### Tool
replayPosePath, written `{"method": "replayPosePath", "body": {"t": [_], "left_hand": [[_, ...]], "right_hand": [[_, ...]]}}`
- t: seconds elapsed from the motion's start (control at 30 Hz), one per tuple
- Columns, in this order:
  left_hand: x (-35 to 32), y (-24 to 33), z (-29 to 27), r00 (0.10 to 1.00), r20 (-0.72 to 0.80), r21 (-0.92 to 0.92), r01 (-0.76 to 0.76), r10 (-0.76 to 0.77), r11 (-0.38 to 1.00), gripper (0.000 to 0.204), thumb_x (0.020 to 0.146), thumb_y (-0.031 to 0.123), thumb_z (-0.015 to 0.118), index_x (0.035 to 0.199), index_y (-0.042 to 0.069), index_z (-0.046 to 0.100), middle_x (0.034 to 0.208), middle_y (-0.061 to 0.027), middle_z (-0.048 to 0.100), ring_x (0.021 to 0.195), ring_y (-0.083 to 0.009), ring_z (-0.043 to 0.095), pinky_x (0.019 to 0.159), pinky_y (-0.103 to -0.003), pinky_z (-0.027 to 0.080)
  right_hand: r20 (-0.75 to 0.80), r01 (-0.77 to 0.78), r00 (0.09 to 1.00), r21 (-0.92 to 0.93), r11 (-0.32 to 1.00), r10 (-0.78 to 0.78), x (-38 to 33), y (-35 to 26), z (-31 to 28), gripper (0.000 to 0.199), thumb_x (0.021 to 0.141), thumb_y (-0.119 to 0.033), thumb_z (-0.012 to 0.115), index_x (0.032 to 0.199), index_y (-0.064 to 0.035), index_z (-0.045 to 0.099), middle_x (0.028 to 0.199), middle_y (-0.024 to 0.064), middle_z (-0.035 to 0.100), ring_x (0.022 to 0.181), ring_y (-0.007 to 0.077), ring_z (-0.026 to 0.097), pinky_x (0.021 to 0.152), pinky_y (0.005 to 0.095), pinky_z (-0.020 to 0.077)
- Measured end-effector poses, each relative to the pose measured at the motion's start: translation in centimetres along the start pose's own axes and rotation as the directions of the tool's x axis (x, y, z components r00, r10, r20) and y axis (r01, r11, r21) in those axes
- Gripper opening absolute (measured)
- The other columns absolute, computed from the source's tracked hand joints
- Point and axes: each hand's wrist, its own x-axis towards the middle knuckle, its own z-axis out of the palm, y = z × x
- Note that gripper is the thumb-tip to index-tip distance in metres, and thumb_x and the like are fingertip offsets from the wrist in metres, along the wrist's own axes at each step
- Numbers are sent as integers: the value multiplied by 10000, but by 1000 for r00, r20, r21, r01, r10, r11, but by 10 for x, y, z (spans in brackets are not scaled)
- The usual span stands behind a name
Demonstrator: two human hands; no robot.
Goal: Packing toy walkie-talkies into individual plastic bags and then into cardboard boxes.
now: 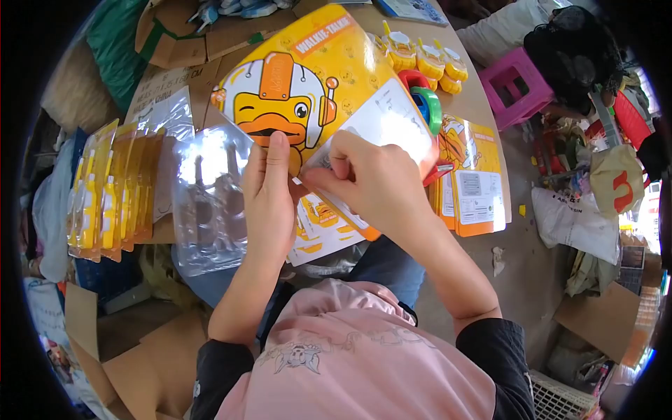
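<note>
A large yellow printed card (350,77) with a cartoon duck in a white helmet is tilted in front of me, its white panel catching glare. My left hand (271,185) grips its lower left edge, thumb lying on the front. My right hand (371,171) is closed in a pinch at the lower edge, close to the left thumb. A small white bit (297,181) shows between the two hands; I cannot make out whether it belongs to the card. Below, more printed cards (322,227) lie partly hidden by my hands.
Clear plastic blisters (210,210) lie left, beside a row of packed yellow toy handsets (105,199). Loose yellow handsets (427,59) stand at the back right. A tape dispenser (428,105) and stacked cards (476,182) are at right. A pink stool (514,87) stands beyond the table.
</note>
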Motion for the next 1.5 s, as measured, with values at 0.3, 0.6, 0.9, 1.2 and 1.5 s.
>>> {"method": "replayPosePath", "body": {"t": [0.3, 0.6, 0.9, 1.2, 1.5], "left_hand": [[15, 8, -20, 995, -87, -175, -54, 39, 983, 301, 936, 285, 523, 1132, 57, 502, 1080, -48, 584, 954, -153, 587, 771, -315, 507], [19, 13, -25, 936, -309, 11, -170, 165, 985, 426, 919, 352, 540, 1186, 22, 507, 1091, -62, 577, 950, -157, 569, 793, -283, 469], [19, 15, -39, 893, -364, 116, -239, 265, 964, 459, 912, 350, 546, 1230, 28, 466, 1132, -80, 558, 993, -184, 576, 812, -311, 488], [10, 9, -31, 877, -350, 174, -283, 328, 943, 445, 916, 353, 539, 1206, 22, 477, 1109, -78, 557, 957, -169, 571, 804, -290, 473], [-6, 3, -16, 856, -207, 306, -404, 474, 862, 372, 958, 327, 460, 1150, 9, 484, 1045, -85, 568, 888, -128, 562, 763, -257, 465]], "right_hand": [[-381, -163, 851, 464, 870, 363, -48, 79, -87, 178, 878, -155, 597, 978, -15, 549, 776, 60, 630, 555, 65, 538, 489, 182, 411], [-70, -301, 942, 250, 920, 328, -47, 158, -56, 315, 814, -322, 673, 986, -58, 674, 1273, 127, 476, 1166, 224, 479, 888, 339, 415], [-188, -415, 802, 507, 755, 567, -72, 145, -43, 241, 747, -233, 720, 862, -22, 709, 1232, 137, 516, 1096, 218, 519, 859, 342, 426], [-378, -160, 844, 499, 852, 380, -79, 86, -63, 145, 891, -19, 522, 948, 10, 652, 734, 62, 640, 561, 107, 600, 513, 206, 444], [-191, 50, 963, 818, 573, 190, -32, 24, -43, 575, 894, -105, 578, 1386, -9, 297, 687, 103, 624, 375, 45, 433, 375, 167, 307]]}}
